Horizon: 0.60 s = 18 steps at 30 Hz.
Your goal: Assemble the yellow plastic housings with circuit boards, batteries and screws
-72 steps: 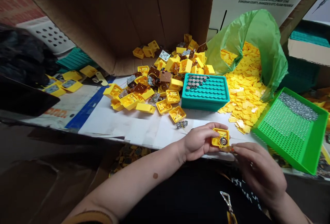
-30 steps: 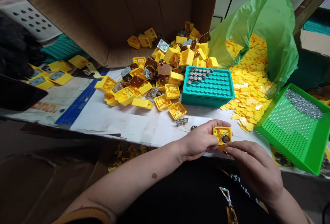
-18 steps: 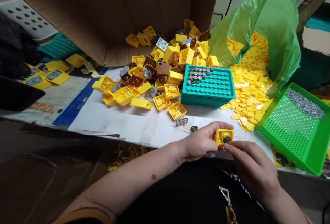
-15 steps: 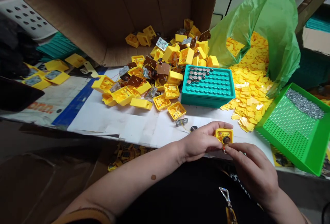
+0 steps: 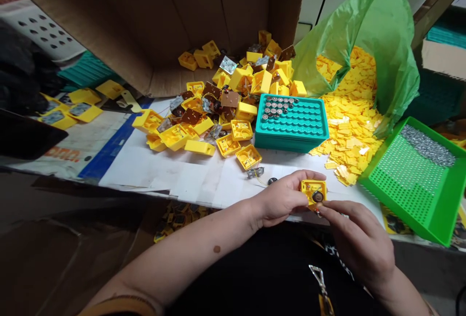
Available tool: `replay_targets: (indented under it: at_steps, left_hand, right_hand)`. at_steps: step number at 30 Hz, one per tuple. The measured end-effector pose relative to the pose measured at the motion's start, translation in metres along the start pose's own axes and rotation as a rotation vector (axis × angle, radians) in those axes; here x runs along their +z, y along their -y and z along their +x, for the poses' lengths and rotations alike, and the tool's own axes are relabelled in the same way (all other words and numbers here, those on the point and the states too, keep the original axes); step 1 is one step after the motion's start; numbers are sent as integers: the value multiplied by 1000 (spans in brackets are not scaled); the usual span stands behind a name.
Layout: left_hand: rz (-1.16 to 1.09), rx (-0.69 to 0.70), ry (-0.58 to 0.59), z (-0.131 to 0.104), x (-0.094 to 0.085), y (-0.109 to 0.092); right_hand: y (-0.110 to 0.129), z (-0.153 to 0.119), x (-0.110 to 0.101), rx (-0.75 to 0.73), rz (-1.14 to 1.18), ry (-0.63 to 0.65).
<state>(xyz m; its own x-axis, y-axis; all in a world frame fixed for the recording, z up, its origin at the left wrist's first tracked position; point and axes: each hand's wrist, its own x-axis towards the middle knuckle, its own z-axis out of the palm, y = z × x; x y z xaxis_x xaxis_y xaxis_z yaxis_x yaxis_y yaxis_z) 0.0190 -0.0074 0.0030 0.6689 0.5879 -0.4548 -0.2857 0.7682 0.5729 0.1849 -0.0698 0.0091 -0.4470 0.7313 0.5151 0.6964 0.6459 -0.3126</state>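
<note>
My left hand (image 5: 287,198) is closed on the side of a small yellow plastic case (image 5: 309,187), its open face turned up toward me. Inside the case sits a round dark part (image 5: 318,196), like a small speaker, among thin wires. At the case's near edge, my right hand (image 5: 358,228) has its thumb and fingertips pressed together by a tiny reddish part with wires (image 5: 317,210). Its exact kind is too small to make out. On the table just left of my hands lies another round dark part (image 5: 272,181), beside a grey wired piece (image 5: 255,173).
A teal tray (image 5: 291,146) holding round metal parts stands ahead. To its left spreads a heap of yellow cases (image 5: 199,147) with wired boards. Flat yellow pieces (image 5: 349,126) spill from a green bag (image 5: 396,54). A green basket (image 5: 418,194) with small screws is at right.
The yellow case has tipped slightly in my left hand, showing more of its inside and the round part. My right fingertips stay at its near edge. The view has shifted a little.
</note>
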Motion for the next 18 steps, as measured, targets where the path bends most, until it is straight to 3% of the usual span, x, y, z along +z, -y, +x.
replay_targets:
  at_steps: [4,9,16,18]
  left_hand:
    - [32,52,-20,0,-1,2]
    - [-12,-6,-89,-2,1,-2]
    - [13,9,-67,-2,-1,1]
    - [-20,11,-6,-2,-4,2]
  right_hand:
    - [1,0,0,4,4,15]
    - [3,-1,0,0,-16,-2]
    - [2,-1,1,-7,-72,52]
    - [1,0,1,1,-87,70]
